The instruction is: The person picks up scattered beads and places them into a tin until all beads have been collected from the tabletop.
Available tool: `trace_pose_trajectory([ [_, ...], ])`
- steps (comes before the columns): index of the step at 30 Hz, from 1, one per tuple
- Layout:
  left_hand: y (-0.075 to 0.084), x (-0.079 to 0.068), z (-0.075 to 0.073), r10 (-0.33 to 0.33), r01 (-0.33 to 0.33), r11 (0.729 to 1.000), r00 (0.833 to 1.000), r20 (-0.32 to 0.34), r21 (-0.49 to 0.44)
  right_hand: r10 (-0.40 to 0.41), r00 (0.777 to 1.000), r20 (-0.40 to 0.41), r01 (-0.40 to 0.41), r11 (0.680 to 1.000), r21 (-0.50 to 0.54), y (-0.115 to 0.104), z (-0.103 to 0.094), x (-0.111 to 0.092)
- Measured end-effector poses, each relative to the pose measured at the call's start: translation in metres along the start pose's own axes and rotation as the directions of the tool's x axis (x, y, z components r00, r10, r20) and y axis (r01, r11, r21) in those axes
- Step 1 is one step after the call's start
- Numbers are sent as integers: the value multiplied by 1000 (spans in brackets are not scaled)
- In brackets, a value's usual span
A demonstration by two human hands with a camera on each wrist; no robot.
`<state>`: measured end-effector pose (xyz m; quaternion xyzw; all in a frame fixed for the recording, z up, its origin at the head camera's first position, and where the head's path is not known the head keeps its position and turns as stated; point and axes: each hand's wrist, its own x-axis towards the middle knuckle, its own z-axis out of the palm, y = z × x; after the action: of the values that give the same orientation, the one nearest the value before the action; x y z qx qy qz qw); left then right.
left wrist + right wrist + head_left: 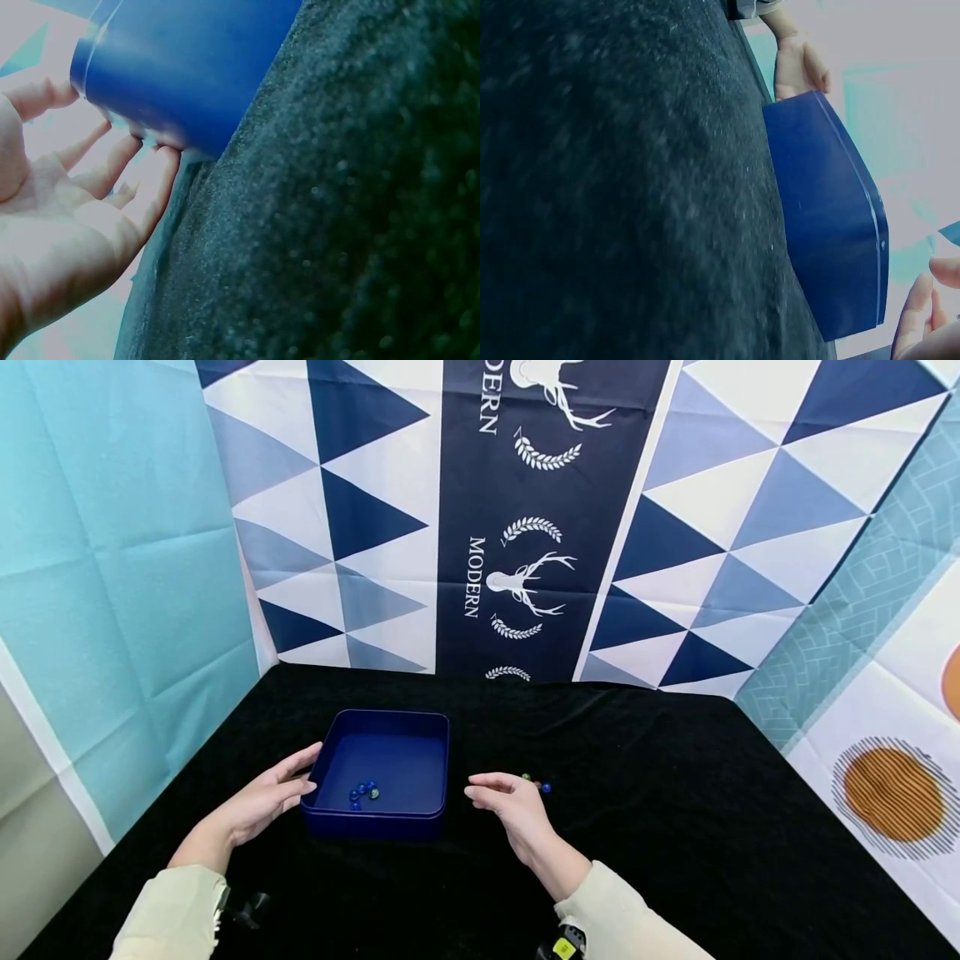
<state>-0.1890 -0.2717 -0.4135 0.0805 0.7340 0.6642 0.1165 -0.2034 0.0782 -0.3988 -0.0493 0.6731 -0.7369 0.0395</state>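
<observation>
A dark blue square box point(390, 760) without a lid stands on the black cloth. Inside, near its front left corner, lie several blue marbles point(355, 795) and a green one point(374, 793). My left hand point(262, 797) touches the box's left side; in the left wrist view its extended fingertips point(166, 154) rest against the blue wall. Right of the box is my right hand point(517, 814), thumb and forefinger close together, with nothing visible between them. Just behind it sit a blue marble point(546, 788), a green marble point(526, 777) and a reddish one point(537, 785), partly hidden by the hand.
Black cloth point(660, 827) covers the table. Patterned fabric point(375, 510) hangs along the back edge, with pale blue fabric point(112, 568) on the left and printed fabric point(900, 710) on the right.
</observation>
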Motion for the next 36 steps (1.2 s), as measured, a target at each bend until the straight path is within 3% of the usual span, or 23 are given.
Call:
trace_pose_trajectory([
  [6,1,-1,1,2,-2,1000,1000,-2,4,7,998,-59,-8,1000,-27,3,-16,2],
  [20,0,0,2,15,-15,1000,1000,-1,-3,33,985,-168,-30,999,21,4,-50,7],
  [36,-3,0,3,17,-17,1000,1000,-9,-1,45,980,-193,-39,999,36,4,-82,15],
])
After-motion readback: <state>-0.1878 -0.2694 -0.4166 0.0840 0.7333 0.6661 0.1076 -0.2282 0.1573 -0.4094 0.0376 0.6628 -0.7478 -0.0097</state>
